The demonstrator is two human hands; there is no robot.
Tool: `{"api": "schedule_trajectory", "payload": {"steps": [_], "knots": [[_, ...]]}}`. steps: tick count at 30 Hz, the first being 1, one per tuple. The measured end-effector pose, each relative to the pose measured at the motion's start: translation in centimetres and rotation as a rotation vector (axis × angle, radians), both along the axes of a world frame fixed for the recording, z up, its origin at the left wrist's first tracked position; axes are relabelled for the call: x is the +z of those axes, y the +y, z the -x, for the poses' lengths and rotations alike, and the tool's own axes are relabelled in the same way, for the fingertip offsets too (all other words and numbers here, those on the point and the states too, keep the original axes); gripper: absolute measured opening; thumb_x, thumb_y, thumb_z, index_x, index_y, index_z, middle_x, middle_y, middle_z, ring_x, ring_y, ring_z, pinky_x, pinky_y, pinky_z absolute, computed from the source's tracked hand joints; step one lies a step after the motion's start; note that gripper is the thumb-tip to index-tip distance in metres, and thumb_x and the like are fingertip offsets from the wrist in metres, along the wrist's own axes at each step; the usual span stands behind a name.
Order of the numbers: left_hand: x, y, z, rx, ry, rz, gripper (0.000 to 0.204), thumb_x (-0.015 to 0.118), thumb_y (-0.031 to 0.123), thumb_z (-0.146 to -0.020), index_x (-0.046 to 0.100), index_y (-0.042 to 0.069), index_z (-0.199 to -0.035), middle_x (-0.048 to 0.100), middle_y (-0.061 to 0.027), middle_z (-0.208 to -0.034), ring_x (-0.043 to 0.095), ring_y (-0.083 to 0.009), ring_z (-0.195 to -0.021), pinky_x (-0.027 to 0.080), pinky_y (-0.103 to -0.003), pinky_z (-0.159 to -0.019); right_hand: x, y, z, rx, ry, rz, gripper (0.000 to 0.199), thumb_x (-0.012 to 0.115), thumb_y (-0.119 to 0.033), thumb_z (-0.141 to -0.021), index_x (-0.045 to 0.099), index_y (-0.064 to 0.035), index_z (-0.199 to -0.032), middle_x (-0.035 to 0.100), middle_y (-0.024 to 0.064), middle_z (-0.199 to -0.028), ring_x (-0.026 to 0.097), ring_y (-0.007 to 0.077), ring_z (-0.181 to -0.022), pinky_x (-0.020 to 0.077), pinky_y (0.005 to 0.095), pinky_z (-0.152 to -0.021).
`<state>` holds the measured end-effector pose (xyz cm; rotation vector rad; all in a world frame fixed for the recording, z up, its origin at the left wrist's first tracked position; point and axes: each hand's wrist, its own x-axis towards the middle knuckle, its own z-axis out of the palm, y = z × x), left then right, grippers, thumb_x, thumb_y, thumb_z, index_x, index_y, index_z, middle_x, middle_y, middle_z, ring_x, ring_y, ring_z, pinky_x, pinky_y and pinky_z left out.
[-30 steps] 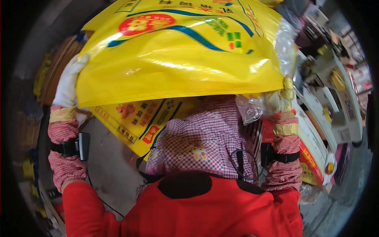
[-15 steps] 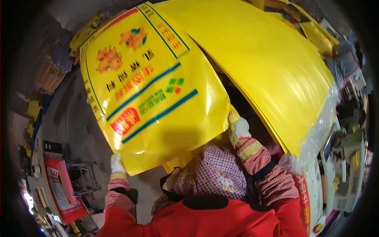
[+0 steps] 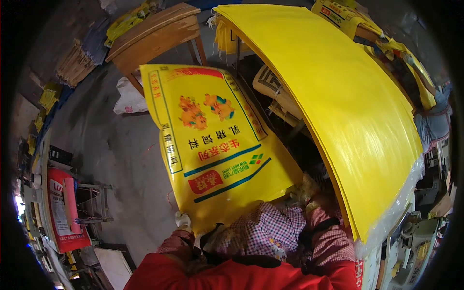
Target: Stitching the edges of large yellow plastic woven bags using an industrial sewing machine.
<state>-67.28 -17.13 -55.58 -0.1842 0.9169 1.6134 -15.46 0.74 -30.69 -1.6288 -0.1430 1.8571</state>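
— What are your hands doing?

— My left hand [image 3: 183, 221], in a white glove, is closed on the lower left corner of a printed yellow sack [image 3: 217, 145]. My right hand [image 3: 305, 189] sits at the sack's lower right edge, mostly hidden; I can't tell how far it is closed.

— Where is the sack?

— Spread flat in front of me, above my checked apron [image 3: 263, 232], just left of a tall stack of plain yellow sacks [image 3: 348, 101]. A wooden table [image 3: 154, 34] stands beyond.

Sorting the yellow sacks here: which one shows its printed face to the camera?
The yellow woven sack gripped by the left hand at its lower corner: it shows red and green print. The big yellow stack on the right shows only plain yellow.
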Motion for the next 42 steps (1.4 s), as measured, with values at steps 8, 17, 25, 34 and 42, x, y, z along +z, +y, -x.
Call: {"api": "schedule_trajectory", "payload": {"steps": [8,17,25,34,42], "knots": [[6.5,4.0,-7.0,-0.719,1.243,0.648,0.029,0.046,0.032,-0.083,0.059,0.013,-0.100,0.058,-0.0061,-0.104,0.055,-0.0222,-0.092,0.043,-0.033,-0.076,-4.2,-3.0,-2.1,-0.183,0.358,-0.284,0.046,0.053,-0.041,-0.084,0.049,-0.0121,-0.119,0.056,0.0069,-0.103,0.053,0.0238,-0.092,0.0412,0.0365,-0.077],[11.1,7.0,-8.2,-2.115,2.281,0.321,0.038,0.049,0.043,-0.080,0.060,0.020,-0.108,0.060,-0.0027,-0.107,0.057,-0.0206,-0.098,0.044,-0.037,-0.076,-9.0,-2.6,-4.5,0.119,-0.189,-0.574,0.025,0.055,-0.028,-0.087,0.049,-0.0095,-0.102,0.051,0.0073,-0.103,0.049,0.0234,-0.091,0.0427,0.0339,-0.081],[4.8,7.5,-6.1,-1.582,1.950,0.816,0.034,0.062,0.034,-0.075,0.061,0.013,-0.101,0.062,-0.0051,-0.104,0.060,-0.0230,-0.092,0.048,-0.037,-0.068,1.1,-6.7,-1.5,-0.088,-0.148,-0.613,0.047,0.057,-0.029,-0.086,0.044,-0.0037,-0.124,0.052,0.0064,-0.099,0.050,0.0194,-0.099,0.0422,0.0288,-0.084],[27.5,20.4,-27.0,-0.520,1.787,-0.258,0.031,0.055,0.008,-0.082,0.048,-0.008,-0.108,0.052,-0.0175,-0.108,0.053,-0.0283,-0.094,0.042,-0.037,-0.084,21.2,-19.6,-9.4,0.592,-0.069,-1.309,0.049,0.056,-0.026,-0.085,0.045,0.0061,-0.120,0.051,0.0209,-0.120,0.051,0.0307,-0.110,0.0393,0.0365,-0.094],[47.6,15.6,-54.1,-0.922,1.514,-1.639,0.024,0.059,0.013,-0.080,0.055,-0.002,-0.099,0.049,-0.0165,-0.112,0.048,-0.0315,-0.104,0.041,-0.038,-0.090,16.2,-22.8,-19.2,-1.447,0.143,-1.317,0.040,0.048,-0.009,-0.089,0.037,0.0011,-0.126,0.047,0.0197,-0.123,0.048,0.0295,-0.112,0.0416,0.0359,-0.092]]}}
